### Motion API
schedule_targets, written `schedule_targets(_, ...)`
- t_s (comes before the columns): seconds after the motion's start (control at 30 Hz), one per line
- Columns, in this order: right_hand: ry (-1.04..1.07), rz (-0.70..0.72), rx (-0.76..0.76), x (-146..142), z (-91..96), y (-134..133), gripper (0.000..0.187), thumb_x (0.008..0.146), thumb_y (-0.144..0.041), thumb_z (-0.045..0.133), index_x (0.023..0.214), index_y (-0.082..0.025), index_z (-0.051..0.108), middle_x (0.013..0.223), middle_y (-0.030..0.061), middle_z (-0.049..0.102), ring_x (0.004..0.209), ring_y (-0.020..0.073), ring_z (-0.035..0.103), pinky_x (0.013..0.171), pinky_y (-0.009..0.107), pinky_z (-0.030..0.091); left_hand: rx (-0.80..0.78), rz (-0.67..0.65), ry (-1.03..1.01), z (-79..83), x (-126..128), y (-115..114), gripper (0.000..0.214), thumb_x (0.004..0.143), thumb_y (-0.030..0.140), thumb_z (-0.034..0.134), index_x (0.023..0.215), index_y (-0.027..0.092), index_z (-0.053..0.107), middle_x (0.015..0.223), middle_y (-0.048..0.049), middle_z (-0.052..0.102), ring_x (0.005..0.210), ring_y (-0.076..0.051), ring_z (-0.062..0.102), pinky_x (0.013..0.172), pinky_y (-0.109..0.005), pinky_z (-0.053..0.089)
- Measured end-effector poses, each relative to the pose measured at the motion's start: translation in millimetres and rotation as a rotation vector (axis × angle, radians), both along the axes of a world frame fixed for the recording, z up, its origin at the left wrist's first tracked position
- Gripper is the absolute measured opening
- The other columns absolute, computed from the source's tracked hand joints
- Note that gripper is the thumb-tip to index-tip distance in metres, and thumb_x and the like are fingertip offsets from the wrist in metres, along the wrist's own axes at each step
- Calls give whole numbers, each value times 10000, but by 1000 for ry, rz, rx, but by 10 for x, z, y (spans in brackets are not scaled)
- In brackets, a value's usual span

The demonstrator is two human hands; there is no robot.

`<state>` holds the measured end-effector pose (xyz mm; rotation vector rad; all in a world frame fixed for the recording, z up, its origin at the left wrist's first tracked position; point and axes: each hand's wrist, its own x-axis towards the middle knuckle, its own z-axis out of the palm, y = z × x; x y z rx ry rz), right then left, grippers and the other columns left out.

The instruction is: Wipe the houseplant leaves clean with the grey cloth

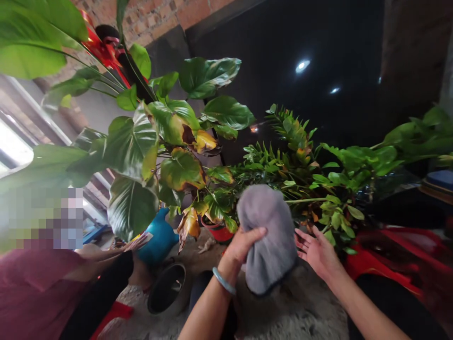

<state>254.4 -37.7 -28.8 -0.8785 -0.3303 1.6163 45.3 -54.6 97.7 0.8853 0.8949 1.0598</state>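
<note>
My left hand (244, 245), with a pale bangle at the wrist, grips a soft grey plush item (269, 241) held up in front of me. The thumb presses into its front, and the other fingers are hidden behind. It is rounded, pinched in at the middle, with a darker lower edge; its exact kind is unclear. My right hand (316, 250) is just to the right of it, palm partly turned up, fingers apart and holding nothing. A small gap seems to separate the fingertips from the plush.
Large potted plants (177, 118) fill the space ahead, some leaves browned. Left sits a person in a maroon shirt (35, 293), beside a blue container (157, 238) and a dark bucket (166, 288). A red plastic item (385, 259) stands at right.
</note>
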Motion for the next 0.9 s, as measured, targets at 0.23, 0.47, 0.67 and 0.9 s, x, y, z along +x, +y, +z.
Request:
schedule_targets(0.23, 57, -14, -29, 7, 27, -6, 329, 865, -462, 557, 960, -199, 730, 880, 131, 786, 764, 271, 717, 643, 382, 549, -45, 137, 24, -310, -45, 61, 603, 430, 361, 955, 939, 133, 725, 936, -123, 782, 941, -331, 726, 911, -441, 546)
schedule_targets(0.47, 6, 11, -17, 2, 0, -7, 384, 831, -533, 567, 969, -217, 735, 854, 130, 786, 779, 298, 721, 658, 408, 553, -42, -90, 98, -351, -90, -209, 617, 394, 363, 971, 931, 148, 755, 929, -108, 795, 919, -326, 729, 883, -423, 555)
schedule_targets(0.67, 51, -13, -39, 5, 77, -20, 312, 863, -441, 560, 957, -194, 726, 871, 128, 781, 746, 261, 707, 625, 374, 553, 90, 331, -126, 193, -301, 183, 534, 519, 370, 919, 957, 144, 712, 1036, -108, 780, 1079, -309, 692, 999, -396, 513)
schedule_targets(0.9, -11, 101, 66, -104, 97, -78, 391, 785, -545, 645, 940, -208, 773, 1048, 153, 778, 936, 326, 707, 710, 427, 558, -138, 24, 43, -759, -170, -199, 622, 416, 341, 966, 941, 104, 733, 847, -134, 779, 880, -340, 732, 893, -460, 543)
